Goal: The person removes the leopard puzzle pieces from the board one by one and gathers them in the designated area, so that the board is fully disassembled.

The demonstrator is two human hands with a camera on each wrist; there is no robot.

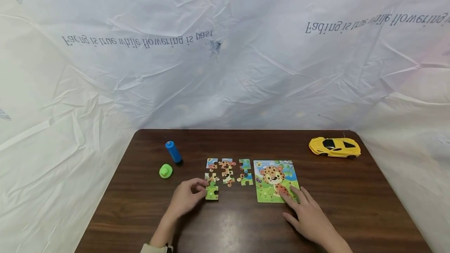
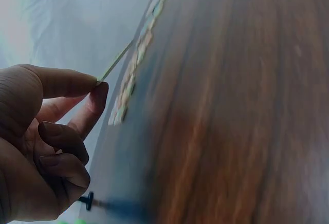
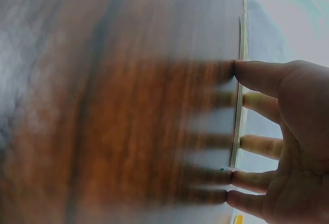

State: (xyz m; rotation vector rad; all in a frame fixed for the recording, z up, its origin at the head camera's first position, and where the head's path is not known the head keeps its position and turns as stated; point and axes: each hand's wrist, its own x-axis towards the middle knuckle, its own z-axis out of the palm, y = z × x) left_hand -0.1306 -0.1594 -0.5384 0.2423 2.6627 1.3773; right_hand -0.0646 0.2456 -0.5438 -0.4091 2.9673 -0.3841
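Note:
Between thumb and forefinger, my left hand [image 1: 188, 195] pinches a green jigsaw piece [image 1: 212, 193] at the lower left of a group of puzzle pieces [image 1: 227, 173]. In the left wrist view that thin piece [image 2: 115, 60] is raised above the table, tilted, its outer end near the row of pieces [image 2: 136, 64]. My right hand [image 1: 309, 216] lies with spread fingers on the lower right of a square picture board [image 1: 261, 190] showing a cartoon leopard. Seen edge-on in the right wrist view, the board [image 3: 238, 126] is under the fingertips.
A blue cylinder [image 1: 174, 152] stands at the back left, with a small lime-green toy [image 1: 165, 171] before it. A yellow toy car [image 1: 335, 147] sits at the back right of the brown wooden table [image 1: 246, 229]. White printed cloth [image 1: 225, 69] hangs behind the table.

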